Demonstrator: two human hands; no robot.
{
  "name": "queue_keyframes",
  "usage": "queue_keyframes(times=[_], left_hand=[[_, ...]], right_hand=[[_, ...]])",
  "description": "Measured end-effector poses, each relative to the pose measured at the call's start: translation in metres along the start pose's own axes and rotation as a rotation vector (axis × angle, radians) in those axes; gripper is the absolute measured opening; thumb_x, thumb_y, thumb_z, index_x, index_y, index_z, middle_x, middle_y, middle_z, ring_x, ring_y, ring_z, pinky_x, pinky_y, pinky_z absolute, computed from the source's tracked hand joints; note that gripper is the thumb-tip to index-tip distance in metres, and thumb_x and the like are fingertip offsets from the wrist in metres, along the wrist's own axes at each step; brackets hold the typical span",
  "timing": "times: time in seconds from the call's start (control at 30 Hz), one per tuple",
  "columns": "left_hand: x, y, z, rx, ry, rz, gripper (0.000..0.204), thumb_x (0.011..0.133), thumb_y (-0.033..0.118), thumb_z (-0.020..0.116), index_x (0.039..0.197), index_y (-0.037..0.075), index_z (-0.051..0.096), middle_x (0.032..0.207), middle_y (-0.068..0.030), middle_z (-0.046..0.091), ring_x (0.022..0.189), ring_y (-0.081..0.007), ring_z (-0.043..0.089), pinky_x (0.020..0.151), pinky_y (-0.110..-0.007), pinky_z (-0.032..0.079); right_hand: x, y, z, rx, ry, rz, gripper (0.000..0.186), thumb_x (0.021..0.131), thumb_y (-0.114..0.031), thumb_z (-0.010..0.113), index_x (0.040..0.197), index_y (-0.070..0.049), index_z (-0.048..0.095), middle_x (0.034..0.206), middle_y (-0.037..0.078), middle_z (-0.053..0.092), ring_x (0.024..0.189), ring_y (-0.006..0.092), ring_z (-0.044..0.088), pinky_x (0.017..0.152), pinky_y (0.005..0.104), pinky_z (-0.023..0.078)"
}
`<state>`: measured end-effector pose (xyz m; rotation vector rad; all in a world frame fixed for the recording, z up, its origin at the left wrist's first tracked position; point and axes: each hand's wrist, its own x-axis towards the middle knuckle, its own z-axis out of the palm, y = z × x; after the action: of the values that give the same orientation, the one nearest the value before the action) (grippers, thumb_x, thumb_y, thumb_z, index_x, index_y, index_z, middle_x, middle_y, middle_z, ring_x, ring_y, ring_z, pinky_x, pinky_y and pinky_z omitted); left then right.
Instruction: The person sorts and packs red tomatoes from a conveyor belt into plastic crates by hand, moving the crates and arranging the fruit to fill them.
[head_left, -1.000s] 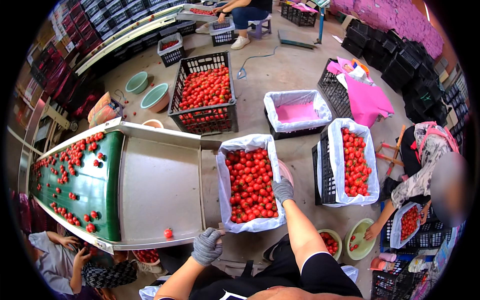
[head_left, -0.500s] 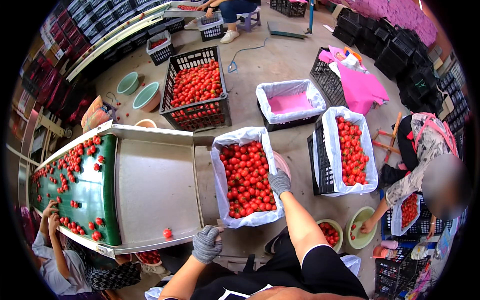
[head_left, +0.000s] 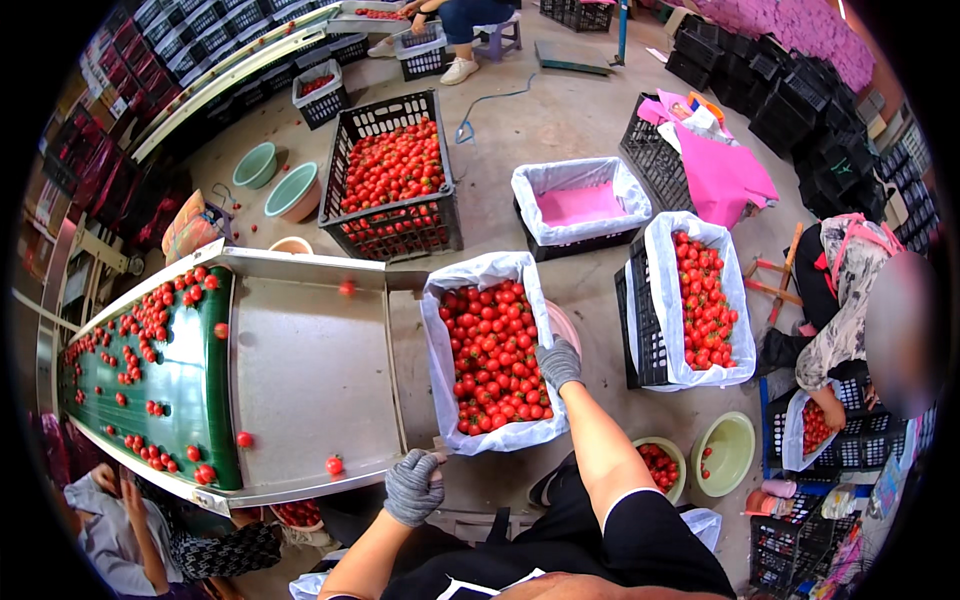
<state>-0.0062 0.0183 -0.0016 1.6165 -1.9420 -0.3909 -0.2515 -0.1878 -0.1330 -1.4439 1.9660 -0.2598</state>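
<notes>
A crate lined with white plastic [head_left: 437,372] stands at the end of the metal chute, heaped with small red tomatoes [head_left: 490,345]. On its right rim my right hand [head_left: 560,363], in a grey glove, has its fingers closed around the liner and edge. My left hand [head_left: 413,489], gloved in grey with bare fingertips, is curled shut by the chute's near corner; what lies inside it is hidden. Several loose tomatoes, one of them low on the chute [head_left: 334,465], sit or roll on the metal. More ride the green conveyor belt [head_left: 215,400].
Behind the chute stands a large black crate of tomatoes [head_left: 392,170]. Rightward are a lined crate of tomatoes [head_left: 740,340], a lined crate with pink sheet [head_left: 580,205] and a pale green basin [head_left: 728,455]. One co-worker [head_left: 850,290] bends at right; another [head_left: 120,530] sits beside the belt.
More tomatoes have come off the belt onto the chute. The right co-worker's hand has moved from the basin to a small lined crate; the left co-worker's hands have drawn back. My hands stay put.
</notes>
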Motion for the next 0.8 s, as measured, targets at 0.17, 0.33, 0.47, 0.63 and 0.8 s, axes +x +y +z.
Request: queue_keyframes(times=[0.17, 0.33, 0.47, 0.63, 0.8], left_hand=[[-0.0004, 0.0000, 0.0006, 0.001, 0.003, -0.002, 0.018, 0.070, 0.003, 0.055, 0.086, 0.011, 0.060, 0.075, -0.0085, 0.055, 0.065, -0.0285, 0.058, 0.055, -0.039, 0.048], [-0.0008, 0.0001, 0.0007, 0.005, 0.005, -0.003, 0.019, 0.070, 0.004, 0.055, 0.086, 0.012, 0.060, 0.075, -0.0084, 0.055, 0.065, -0.0286, 0.058, 0.055, -0.039, 0.048], [-0.0004, 0.0008, 0.0003, 0.010, -0.008, -0.003, 0.018, 0.071, 0.005, 0.055, 0.086, 0.012, 0.060, 0.075, -0.0083, 0.055, 0.065, -0.0283, 0.058, 0.055, -0.039, 0.048], [-0.0013, -0.0007, 0.0007, 0.013, 0.000, -0.006, 0.017, 0.071, 0.006, 0.056, 0.087, 0.012, 0.060, 0.075, -0.0079, 0.055, 0.065, -0.0278, 0.058, 0.055, -0.038, 0.048], [-0.0001, 0.0006, 0.0008, 0.014, 0.002, 0.002, 0.017, 0.071, 0.006, 0.056, 0.087, 0.011, 0.060, 0.075, -0.0077, 0.055, 0.066, -0.0273, 0.058, 0.056, -0.038, 0.048]], right_hand=[[-0.0002, -0.0001, 0.0002, 0.006, 0.006, -0.001, 0.038, 0.076, -0.032, 0.052, 0.101, -0.005, 0.058, 0.095, 0.023, 0.061, 0.092, 0.0385, 0.058, 0.083, 0.0445, 0.046], [-0.0010, -0.0020, -0.0004, 0.000, 0.006, 0.004, 0.037, 0.076, -0.032, 0.052, 0.100, -0.004, 0.058, 0.096, 0.023, 0.061, 0.092, 0.0387, 0.058, 0.083, 0.0447, 0.045], [0.0030, 0.0028, 0.0029, -0.005, -0.003, 0.008, 0.037, 0.076, -0.032, 0.052, 0.099, -0.005, 0.059, 0.096, 0.023, 0.061, 0.093, 0.0390, 0.058, 0.084, 0.0450, 0.045], [0.0002, -0.0004, 0.0020, 0.003, 0.009, 0.001, 0.037, 0.076, -0.032, 0.052, 0.099, -0.005, 0.058, 0.096, 0.024, 0.061, 0.093, 0.0390, 0.058, 0.084, 0.0451, 0.045], [0.0021, 0.0026, 0.0025, 0.003, 0.006, 0.001, 0.037, 0.076, -0.032, 0.053, 0.100, -0.004, 0.058, 0.095, 0.024, 0.061, 0.092, 0.0388, 0.058, 0.083, 0.0450, 0.045]])
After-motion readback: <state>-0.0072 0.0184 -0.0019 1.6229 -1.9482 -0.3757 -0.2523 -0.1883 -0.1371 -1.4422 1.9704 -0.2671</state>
